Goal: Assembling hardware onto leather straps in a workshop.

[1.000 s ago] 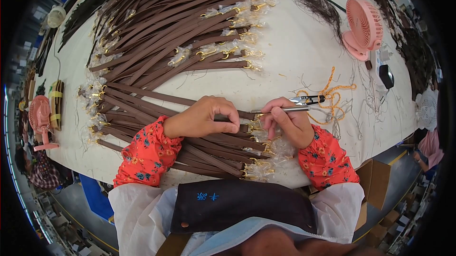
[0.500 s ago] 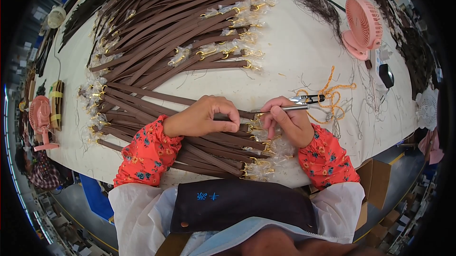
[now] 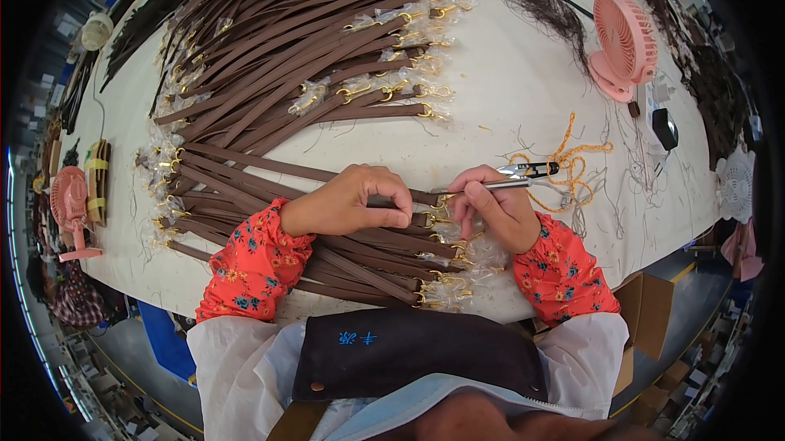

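Observation:
My left hand (image 3: pixel 347 200) is over the near pile of brown straps (image 3: pixel 327 257), its fingers curled and thumb tip close to the index finger. Anything pinched there is too small to make out. My right hand (image 3: pixel 500 208) is closed around silver-and-black thread snips (image 3: pixel 515 184), whose handles stick out to the right past my knuckles. Their tips reach toward the end of one strap, beside its gold clasp (image 3: pixel 441 202). Gold clasps in clear plastic wrap (image 3: pixel 486 251) lie just under my right fingers. An orange cord (image 3: pixel 566 155) lies looped beside the snips.
A bigger heap of brown straps (image 3: pixel 286 57) covers the far left of the white table (image 3: pixel 523 73). Pink fans stand at the right (image 3: pixel 625 40) and left (image 3: pixel 69 204). Dark loose threads (image 3: pixel 548 12) lie at the far right. An open cardboard box (image 3: pixel 650 314) stands below the table's right edge.

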{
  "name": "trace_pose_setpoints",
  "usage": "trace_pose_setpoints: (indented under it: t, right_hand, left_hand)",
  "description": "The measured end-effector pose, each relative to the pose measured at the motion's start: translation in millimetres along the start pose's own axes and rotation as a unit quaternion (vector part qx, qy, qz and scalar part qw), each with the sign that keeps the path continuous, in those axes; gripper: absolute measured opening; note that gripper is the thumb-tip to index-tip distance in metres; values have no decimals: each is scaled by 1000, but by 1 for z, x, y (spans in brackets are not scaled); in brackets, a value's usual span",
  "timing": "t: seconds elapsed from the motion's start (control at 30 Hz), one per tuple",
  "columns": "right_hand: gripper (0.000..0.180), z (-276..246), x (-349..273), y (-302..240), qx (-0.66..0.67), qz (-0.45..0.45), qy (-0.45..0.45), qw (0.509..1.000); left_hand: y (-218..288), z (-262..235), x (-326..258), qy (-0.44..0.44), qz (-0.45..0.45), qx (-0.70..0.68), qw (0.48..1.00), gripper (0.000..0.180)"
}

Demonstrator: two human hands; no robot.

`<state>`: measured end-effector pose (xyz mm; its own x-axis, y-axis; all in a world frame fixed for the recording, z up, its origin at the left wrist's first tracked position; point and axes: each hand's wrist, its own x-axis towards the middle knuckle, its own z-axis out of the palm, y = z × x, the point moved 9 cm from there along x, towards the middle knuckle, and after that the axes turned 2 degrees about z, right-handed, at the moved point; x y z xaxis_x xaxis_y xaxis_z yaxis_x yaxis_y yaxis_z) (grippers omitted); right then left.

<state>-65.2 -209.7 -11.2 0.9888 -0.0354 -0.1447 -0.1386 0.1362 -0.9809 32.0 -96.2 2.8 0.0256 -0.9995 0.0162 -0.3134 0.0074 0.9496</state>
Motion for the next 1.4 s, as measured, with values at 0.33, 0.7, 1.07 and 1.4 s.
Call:
trace_pose_setpoints:
  t: [0.33,0.7,1.07,1.4]
  right_hand:
    - [28,-1,0,-1,10,-7,-1,1000]
    - [29,-5,0,-3,16,-38,17,999]
    - [29,-4,1,0,23,-23,10,999]
    - [28,-4,3,-5,27,-18,30,999]
  left_hand:
    - [-21,-10,-9,77,-96,-114,986,15]
    - [18,-7,7,92,10,320,943,21]
    - [18,11,6,82,58,401,910,16]
    - [30,2,13,43,24,398,916,17]
